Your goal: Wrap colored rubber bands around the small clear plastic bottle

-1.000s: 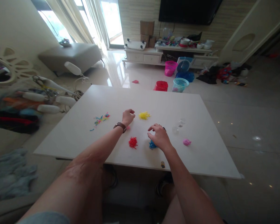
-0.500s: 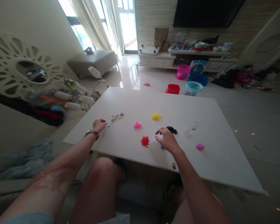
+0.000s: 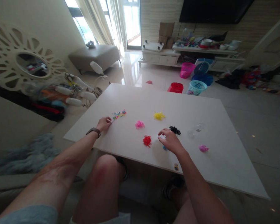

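Small heaps of coloured bands lie on the white table [image 3: 214,161]. My left hand [image 3: 104,123], with a watch at the wrist, rests curled at the near end of the mixed-colour heap [image 3: 119,114]; I cannot see what its fingers pinch. My right hand [image 3: 170,141] is curled over the blue heap [image 3: 164,147], which it mostly hides. Between the hands lie a pink heap [image 3: 139,124] and a red heap [image 3: 147,140]. A yellow heap [image 3: 159,116] and a black heap [image 3: 175,129] lie farther back.
A clear little container [image 3: 196,128] and a pink lump [image 3: 203,148] lie right of my right hand. Baskets [image 3: 196,87] and a red tub [image 3: 176,87] stand on the floor beyond the table. Clutter [image 3: 60,96] is piled at the left. My knees are under the near edge.
My left hand left the pink heap and moved left to the mixed-colour heap. The right hand stayed over the blue heap. The camera turned left.
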### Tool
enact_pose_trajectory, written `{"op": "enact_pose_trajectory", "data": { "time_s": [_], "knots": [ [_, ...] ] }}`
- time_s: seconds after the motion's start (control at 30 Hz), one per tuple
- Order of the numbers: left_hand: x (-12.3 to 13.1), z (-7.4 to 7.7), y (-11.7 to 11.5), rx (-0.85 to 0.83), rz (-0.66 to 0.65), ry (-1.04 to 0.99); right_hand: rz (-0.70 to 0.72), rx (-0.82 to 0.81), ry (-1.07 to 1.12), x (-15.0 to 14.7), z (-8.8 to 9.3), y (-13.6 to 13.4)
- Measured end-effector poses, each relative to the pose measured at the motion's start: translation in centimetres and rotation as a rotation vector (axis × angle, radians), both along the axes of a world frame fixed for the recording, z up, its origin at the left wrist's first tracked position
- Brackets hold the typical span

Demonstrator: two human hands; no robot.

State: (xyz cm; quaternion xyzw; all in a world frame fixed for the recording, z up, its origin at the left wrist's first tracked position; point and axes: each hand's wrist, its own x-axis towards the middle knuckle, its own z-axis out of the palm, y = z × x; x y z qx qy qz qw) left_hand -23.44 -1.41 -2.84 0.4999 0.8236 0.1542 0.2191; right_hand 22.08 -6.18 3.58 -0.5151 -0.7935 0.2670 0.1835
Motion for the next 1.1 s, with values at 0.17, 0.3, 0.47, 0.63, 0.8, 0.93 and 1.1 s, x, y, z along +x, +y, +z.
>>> {"op": "enact_pose_trajectory", "data": {
  "time_s": [0.17, 0.3, 0.47, 0.63, 0.8, 0.93, 1.1],
  "knots": [
    [0.4, -0.3, 0.6, 0.039, -0.060, 0.080, 0.006, -0.005, 0.007, 0.1, 0.0, -0.1],
    [0.7, -0.5, 1.0, 0.031, -0.054, 0.087, 0.006, -0.008, 0.003, 0.1, -0.1, -0.2],
    [1.1, -0.2, 1.0, 0.033, -0.043, 0.096, 0.009, -0.013, 0.011, 0.0, 0.0, -0.3],
    [1.2, 0.1, 1.5, 0.078, -0.025, 0.114, 0.021, -0.017, 0.013, 0.0, -0.1, -0.4],
    [1.5, -0.1, 2.6, 0.119, -0.031, 0.112, 0.033, -0.011, 0.018, 0.1, -0.4, -0.3],
    [1.6, -0.7, 3.2, 0.147, -0.023, 0.121, 0.045, -0.014, 0.010, 0.0, -0.4, -0.3],
    [1.6, -1.2, 3.4, 0.151, -0.037, 0.129, 0.063, -0.028, -0.005, -0.1, -0.3, -0.4]
  ]
}}
